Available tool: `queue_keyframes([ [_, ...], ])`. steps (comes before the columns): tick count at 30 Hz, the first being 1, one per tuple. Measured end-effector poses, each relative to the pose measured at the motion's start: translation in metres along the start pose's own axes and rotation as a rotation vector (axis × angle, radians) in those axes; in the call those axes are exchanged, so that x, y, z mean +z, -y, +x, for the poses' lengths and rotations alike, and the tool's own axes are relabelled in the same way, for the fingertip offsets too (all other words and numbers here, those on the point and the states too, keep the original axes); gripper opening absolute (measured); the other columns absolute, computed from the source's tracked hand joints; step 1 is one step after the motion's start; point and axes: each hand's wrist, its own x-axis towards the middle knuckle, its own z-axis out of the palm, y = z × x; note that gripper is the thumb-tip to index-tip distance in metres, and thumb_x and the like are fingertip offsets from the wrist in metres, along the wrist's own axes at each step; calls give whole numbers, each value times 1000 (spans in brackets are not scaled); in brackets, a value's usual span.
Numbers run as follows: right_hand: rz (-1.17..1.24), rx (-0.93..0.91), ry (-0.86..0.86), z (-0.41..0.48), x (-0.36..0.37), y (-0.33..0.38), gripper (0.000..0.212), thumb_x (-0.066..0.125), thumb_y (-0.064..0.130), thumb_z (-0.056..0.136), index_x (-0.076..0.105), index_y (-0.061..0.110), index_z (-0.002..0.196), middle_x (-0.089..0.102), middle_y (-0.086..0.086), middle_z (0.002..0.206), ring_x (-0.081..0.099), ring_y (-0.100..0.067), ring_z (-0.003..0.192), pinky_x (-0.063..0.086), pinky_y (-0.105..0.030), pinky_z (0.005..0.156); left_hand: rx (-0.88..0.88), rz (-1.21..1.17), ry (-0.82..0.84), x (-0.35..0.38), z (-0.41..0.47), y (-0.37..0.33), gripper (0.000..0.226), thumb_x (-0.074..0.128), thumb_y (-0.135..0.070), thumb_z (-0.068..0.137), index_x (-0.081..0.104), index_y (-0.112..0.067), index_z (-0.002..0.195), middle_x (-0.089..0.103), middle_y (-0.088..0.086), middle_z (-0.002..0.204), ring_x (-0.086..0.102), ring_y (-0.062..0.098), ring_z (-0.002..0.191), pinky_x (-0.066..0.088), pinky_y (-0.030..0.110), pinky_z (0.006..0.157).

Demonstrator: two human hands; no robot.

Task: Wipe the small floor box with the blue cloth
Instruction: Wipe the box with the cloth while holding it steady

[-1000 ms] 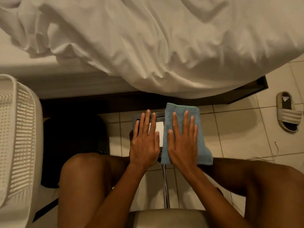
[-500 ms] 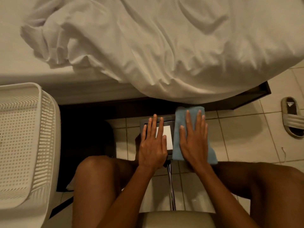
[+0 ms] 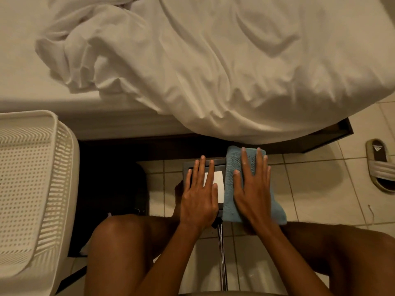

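Currently the small floor box [image 3: 216,162] sits on the tiled floor [image 3: 310,189], between the person's knees and directly below the edge of the white duvet [image 3: 213,71]. The blue cloth [image 3: 229,199], folded into a long pad, covers the right part of the box and overhangs its right side and near end.

Hand states:
- The right hand [image 3: 254,193] lies flat on the cloth with fingers straight and spread, pressing down. It grips nothing.
- The left hand [image 3: 198,197] lies flat on the left part of the box, fingers straight. It partly covers the white label [image 3: 218,178] on the lid and steadies the box.

Change over the last second: the right fingertips, formerly short of the cloth's far edge, now reach it. The cloth itself covers the same right part of the box as before, and the left hand has not shifted on the lid. This probably means a forward stroke is ending at the far side of the box.

Implication: only the right part appears to be covered by the wipe. The label area and left part under the left hand likely remain to be wiped.

Left of the box stands a white perforated basket [image 3: 32,178]; well to its right lies a sandal [image 3: 380,165].
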Motion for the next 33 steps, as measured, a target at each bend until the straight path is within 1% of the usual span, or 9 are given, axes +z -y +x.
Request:
queue_keyframes([
  [4, -131, -35, 32, 5, 4, -4, 62, 20, 49, 103, 2, 30, 159, -9, -6, 168, -12, -24, 154, 2, -52, 125, -1, -6, -13, 2, 0, 0, 60, 9, -40, 103, -2, -22, 158, -11, 5, 167, -11, 18, 154, 9, 43, 126],
  [7, -186, -39, 61, -27, 17, -3, 66, 14, 54, 101, 3, 26, 159, -8, -9, 167, -9, -27, 154, 4, -54, 124, -7, -26, -14, 1, 0, 0, 61, 1, -44, 101, -5, -22, 158, -12, 4, 167, -12, 16, 154, 9, 43, 126],
  [11, -203, -99, 109, 2, 11, -3, 68, 18, 58, 99, -3, 33, 158, -14, -7, 167, -12, -27, 154, 0, -52, 124, -9, -38, -25, 2, 1, -1, 62, 0, -45, 101, -3, -22, 158, -8, 4, 167, -9, 17, 154, 12, 44, 125],
  [16, -202, 55, 36, -13, 11, -4, 68, 20, 58, 99, 0, 32, 159, -11, -10, 167, -9, -28, 154, 7, -56, 124, -6, -27, -13, 0, -3, -1, 61, 2, -43, 102, -4, -22, 158, -11, 5, 167, -11, 18, 154, 11, 44, 125],
  [21, -221, -57, 91, 7, 10, -4, 69, 17, 61, 97, -1, 35, 158, -13, -8, 167, -10, -28, 154, 3, -54, 124, -17, -61, -6, -1, 3, -5, 62, 1, -45, 101, -4, -21, 158, -12, 4, 167, -13, 17, 154, 8, 44, 125],
  [25, -186, 72, -1, -18, 17, -4, 70, 21, 58, 98, 6, 28, 159, -1, -13, 167, -1, -31, 154, 10, -58, 122, -12, -47, -9, 2, -1, -2, 60, 13, -40, 103, -3, -21, 158, -12, 5, 167, -12, 18, 154, 8, 44, 125],
  [27, -237, 10, 32, -36, 29, 1, 71, 27, 56, 98, 8, 25, 159, 1, -16, 167, 2, -34, 154, 13, -59, 121, -17, -36, -10, 3, 1, 0, 62, 13, -42, 103, -3, -21, 158, -12, 5, 167, -12, 17, 154, 6, 43, 125],
  [29, -279, -73, 87, -16, 26, -3, 72, 28, 57, 99, 3, 27, 159, -8, -14, 167, -4, -33, 154, 9, -57, 122, -18, -35, -15, 4, 3, 0, 62, 15, -42, 103, -4, -21, 158, -12, 5, 167, -12, 17, 154, 4, 41, 125],
  [33, -188, -13, 42, 18, 5, -5, 68, 18, 59, 99, -1, 33, 158, -10, -9, 167, -11, -27, 154, 3, -52, 125, -9, -18, -23, 4, 3, -1, 60, 17, -37, 105, -5, -20, 158, -14, 6, 166, -13, 18, 154, 3, 41, 125],
])
